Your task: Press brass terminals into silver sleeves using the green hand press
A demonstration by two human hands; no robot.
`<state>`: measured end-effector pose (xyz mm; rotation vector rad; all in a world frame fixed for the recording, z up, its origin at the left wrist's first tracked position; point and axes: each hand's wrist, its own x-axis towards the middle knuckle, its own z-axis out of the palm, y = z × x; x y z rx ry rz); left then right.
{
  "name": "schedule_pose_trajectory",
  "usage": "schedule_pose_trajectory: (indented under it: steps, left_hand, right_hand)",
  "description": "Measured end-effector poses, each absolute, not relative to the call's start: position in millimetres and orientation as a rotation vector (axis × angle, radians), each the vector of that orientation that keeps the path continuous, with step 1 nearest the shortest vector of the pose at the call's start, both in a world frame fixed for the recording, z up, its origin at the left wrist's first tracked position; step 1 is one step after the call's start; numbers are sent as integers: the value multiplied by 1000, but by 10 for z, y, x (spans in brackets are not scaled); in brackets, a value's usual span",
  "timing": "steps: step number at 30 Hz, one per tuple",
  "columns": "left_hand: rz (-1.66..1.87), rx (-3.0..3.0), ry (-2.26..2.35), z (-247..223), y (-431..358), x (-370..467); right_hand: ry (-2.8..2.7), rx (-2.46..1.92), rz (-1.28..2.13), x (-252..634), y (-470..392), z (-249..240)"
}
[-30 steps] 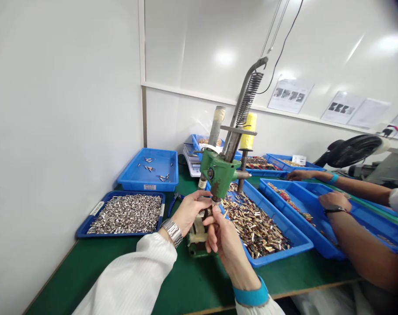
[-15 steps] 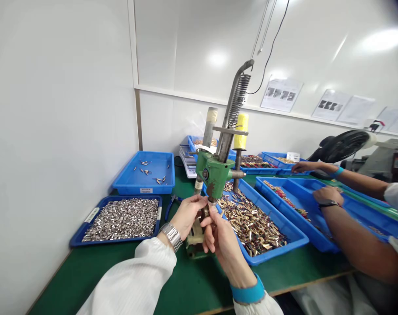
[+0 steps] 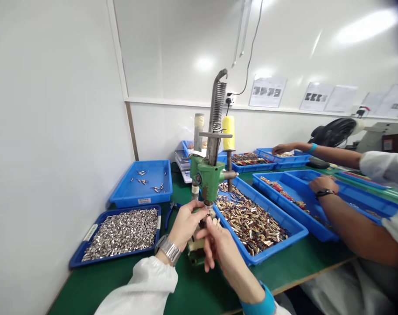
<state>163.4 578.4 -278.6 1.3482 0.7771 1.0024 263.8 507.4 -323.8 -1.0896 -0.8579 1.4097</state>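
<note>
A green hand press (image 3: 209, 177) with a spring and a yellow-wrapped handle (image 3: 228, 132) stands upright on the green table. Just under its head, my left hand (image 3: 187, 224), with a metal watch at the wrist, pinches something too small to make out. My right hand (image 3: 219, 245), wearing a blue wristband, is close beside it from the right, thumb and index finger pressed together near the same spot. A small brass-coloured piece shows by its fingers. What lies between the fingertips is mostly hidden.
Left are a tray of small silver parts (image 3: 122, 232), a blue tray with a few pieces (image 3: 156, 167) and pliers (image 3: 170, 213). A tray of brass-coloured parts (image 3: 300, 234) lies right of the press. Beyond it, another person's hands (image 3: 323, 185) are over blue trays.
The camera view has shifted, so the press appears more upright and further left. My hands stay under the press head. The other person's far hand has moved left over a back tray.
</note>
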Motion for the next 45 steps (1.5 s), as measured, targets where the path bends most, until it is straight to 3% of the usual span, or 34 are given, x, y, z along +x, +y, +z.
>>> schedule_pose_trajectory:
  steps: [6, 10, 15, 19, 23, 28, 37, 45]
  left_hand:
    - [1110, 1419, 834, -2867, 5691, 1691]
    - [1172, 1391, 900, -2920, 5652, 1752]
    - [1192, 1278, 913, -2943, 5604, 1775]
    - [1219, 1313, 937, -2928, 5591, 1771]
    - [1222, 1327, 951, -2930, 5603, 1780]
    - [1229, 1313, 912, -2975, 5610, 1804]
    - [1190, 1450, 910, -2967, 5701, 1726]
    - [1057, 1436, 827, -2877, 5736, 1646]
  right_hand:
    - [-1222, -1375, 1094, 2621, 4645, -3008]
    - [-1313, -1176, 703, 2850, 4833, -2187]
    - [-1107, -836, -8, 3278, 5737, -1070]
    - [-1236, -898, -22, 3539, 6516, -618]
    - [-1249, -953, 319, 3580, 6744, -623]
    - [-1089, -658, 148, 3496, 6424, -774]
    - [-1029, -556, 7, 3389, 6103, -904]
    - [-1180, -687, 181, 3516, 6262, -788]
